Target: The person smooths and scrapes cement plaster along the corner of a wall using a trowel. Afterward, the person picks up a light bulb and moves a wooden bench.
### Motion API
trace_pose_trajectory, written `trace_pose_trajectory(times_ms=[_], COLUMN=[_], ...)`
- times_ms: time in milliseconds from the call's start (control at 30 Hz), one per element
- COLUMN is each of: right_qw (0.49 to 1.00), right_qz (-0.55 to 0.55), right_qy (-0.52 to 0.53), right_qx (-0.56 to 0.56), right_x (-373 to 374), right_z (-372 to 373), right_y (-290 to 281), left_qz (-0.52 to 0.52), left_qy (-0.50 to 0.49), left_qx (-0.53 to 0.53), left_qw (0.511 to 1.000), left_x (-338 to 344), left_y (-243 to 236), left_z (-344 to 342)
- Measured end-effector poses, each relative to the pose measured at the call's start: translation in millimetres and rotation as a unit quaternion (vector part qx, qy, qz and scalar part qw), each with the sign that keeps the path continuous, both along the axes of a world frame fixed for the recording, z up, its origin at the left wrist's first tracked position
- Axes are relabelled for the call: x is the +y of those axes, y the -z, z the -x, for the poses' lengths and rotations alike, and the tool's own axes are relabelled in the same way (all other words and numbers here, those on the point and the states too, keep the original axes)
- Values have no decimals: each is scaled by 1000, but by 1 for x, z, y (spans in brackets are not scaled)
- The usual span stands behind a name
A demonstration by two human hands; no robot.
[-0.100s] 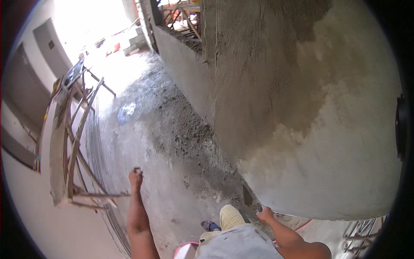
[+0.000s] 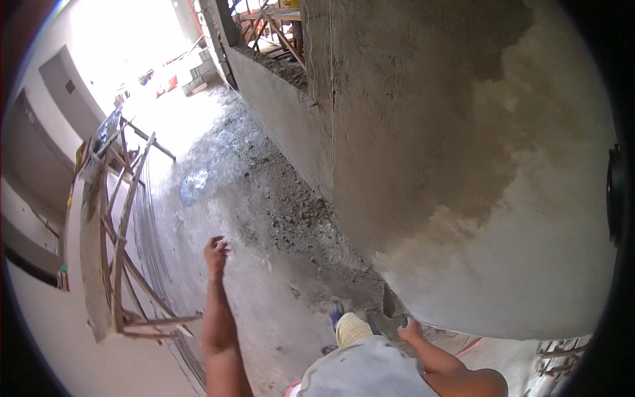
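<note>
- a trowel-like tool (image 2: 388, 302), small and blurred, sits just beside the lower edge of the two-toned wall (image 2: 436, 172); the fingers of the right hand (image 2: 412, 331) are clamped on its handle (image 2: 404, 322), partly hiding it.
- the left hand (image 2: 217, 255) hangs over the floor (image 2: 264, 298), fingers curled; i cannot tell whether they hold anything.
- rubble (image 2: 297, 228) lines the wall's foot.
- a wooden trestle (image 2: 120, 248) stands at left.
- glare (image 2: 135, 36) hides the far end.

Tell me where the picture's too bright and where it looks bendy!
In the head view, glare whites out the far upper left, a pale patch gleams on the floor, the bottom edge of the wall curves, and the corners go black.
</note>
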State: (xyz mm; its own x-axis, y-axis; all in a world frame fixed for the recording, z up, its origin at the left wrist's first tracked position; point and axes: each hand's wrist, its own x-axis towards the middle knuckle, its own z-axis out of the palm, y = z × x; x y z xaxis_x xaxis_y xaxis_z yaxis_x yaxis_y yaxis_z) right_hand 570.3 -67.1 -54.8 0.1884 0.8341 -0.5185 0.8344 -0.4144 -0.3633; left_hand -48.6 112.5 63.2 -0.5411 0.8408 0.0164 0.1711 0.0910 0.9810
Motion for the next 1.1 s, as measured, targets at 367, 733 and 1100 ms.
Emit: trace_pose_trajectory(times_ms=[367,733,1100], right_qw=[989,929,835], right_qz=[-60,-316,-362], right_qy=[99,194,332], right_qx=[89,8,246], right_x=[224,336,392], right_z=[163,337,401], right_y=[41,-10,-243], left_qz=[309,326,121], left_qy=[609,579,832], left_qx=[-20,-87,-299], left_qw=[731,742,452], left_x=[55,292,353], left_y=[144,226,-92], left_z=[-110,64,-128])
